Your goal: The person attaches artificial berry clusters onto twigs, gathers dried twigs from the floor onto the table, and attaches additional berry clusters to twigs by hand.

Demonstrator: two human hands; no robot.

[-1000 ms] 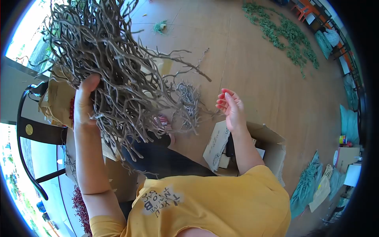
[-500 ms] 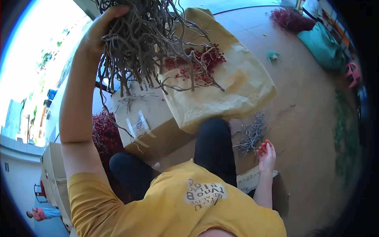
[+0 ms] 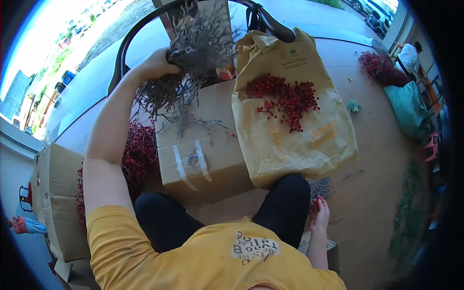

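My left hand [image 3: 162, 64] is closed around a bundle of grey twigs [image 3: 200, 48], raised over the far end of a taped cardboard box [image 3: 220, 176]. Motion blurs the upper part of the bundle. More grey twigs [image 3: 186, 118] lie on the box top below it. Beside the box, a brown paper bag [image 3: 299, 154] carries sprigs of red berries [image 3: 290, 99] on its upper face. Low at the right, my right hand [image 3: 319, 215] hangs beside my knee with its fingers loosely apart, close to a pile of grey twigs [image 3: 320, 187] on the floor.
Red berry stems [image 3: 140, 154] are heaped left of the box. A black curved chair rail [image 3: 140, 29] arches behind it. Farther left stands a tall carton [image 3: 70, 193]. Toward the right are a green sack [image 3: 406, 108], more red stems [image 3: 382, 67] and a seated person [image 3: 410, 58].
The twig bundle in my left hand has moved away from above the paper bag, up and toward the chair. The berries are now uncovered. My right hand has lowered slightly.
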